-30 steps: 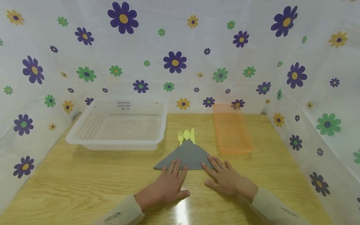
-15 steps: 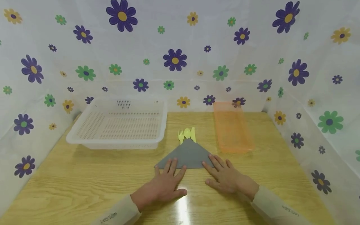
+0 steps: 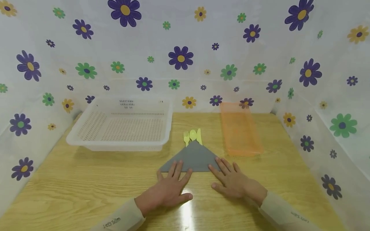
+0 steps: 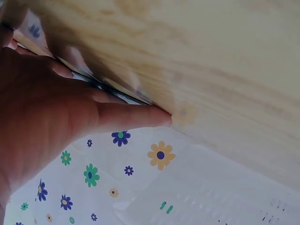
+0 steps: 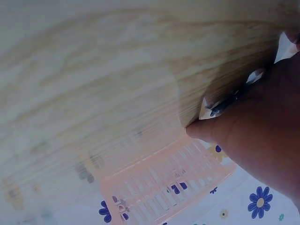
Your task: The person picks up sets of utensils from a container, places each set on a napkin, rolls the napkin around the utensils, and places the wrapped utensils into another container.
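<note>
The left hand (image 3: 169, 189) and right hand (image 3: 234, 182), each grip spread wide and empty, touch the grey cloth (image 3: 196, 158) on the worktop (image 3: 95, 179) at 8 and 4 o'clock, the yellow spoon (image 3: 193, 134) at 12

Via head cam I see a white rect. plastic basket (image 3: 130, 128) w/ perforated floor + sides, upright at far L of a glossy yellow-brown wood-grain table (image 3: 86, 179). Far R, I've got a translucent orange rect. plastic basket (image 3: 241, 130), narrower, well apart from the other; R wrist cam gives me its slots. Behind + both sides: white hanging sheet (image 3: 156, 38) w/ purple, green, yellow flowers.
</note>
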Available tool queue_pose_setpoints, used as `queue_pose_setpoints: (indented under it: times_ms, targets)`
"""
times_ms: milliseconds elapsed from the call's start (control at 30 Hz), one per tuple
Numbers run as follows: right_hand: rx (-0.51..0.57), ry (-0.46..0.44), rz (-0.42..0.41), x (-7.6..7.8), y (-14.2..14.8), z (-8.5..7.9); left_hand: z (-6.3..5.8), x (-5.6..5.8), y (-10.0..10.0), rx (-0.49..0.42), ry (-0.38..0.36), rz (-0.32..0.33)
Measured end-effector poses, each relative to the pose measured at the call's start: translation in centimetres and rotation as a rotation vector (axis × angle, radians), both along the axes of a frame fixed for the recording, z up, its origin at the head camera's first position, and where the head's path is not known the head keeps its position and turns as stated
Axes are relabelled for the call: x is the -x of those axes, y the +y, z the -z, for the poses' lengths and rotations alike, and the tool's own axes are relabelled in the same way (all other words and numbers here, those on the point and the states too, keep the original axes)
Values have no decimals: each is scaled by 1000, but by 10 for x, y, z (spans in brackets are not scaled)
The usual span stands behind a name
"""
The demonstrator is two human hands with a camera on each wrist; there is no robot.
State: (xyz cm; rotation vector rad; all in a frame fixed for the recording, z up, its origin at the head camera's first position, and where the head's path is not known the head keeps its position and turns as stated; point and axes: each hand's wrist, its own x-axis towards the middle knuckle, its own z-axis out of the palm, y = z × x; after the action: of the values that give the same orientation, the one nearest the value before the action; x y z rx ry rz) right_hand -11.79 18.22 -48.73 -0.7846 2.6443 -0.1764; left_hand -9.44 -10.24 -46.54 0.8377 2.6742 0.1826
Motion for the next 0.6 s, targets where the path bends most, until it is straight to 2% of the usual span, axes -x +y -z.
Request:
queue_pose_setpoints:
  times_ms: [133,267,433,600]
  targets:
    - [16,14,4,2,2,6,-2,0,1,1,-1,-2]
    - [17,5,1,2,-1,4,-5,-1,-2,21,8,-3]
    - [37,-18,2,1,-4,-8,-7,1,-2,73,3,-11]
    - [154,-55,-9,-2,-2,-22,-8,1,0,79,-26,-1]
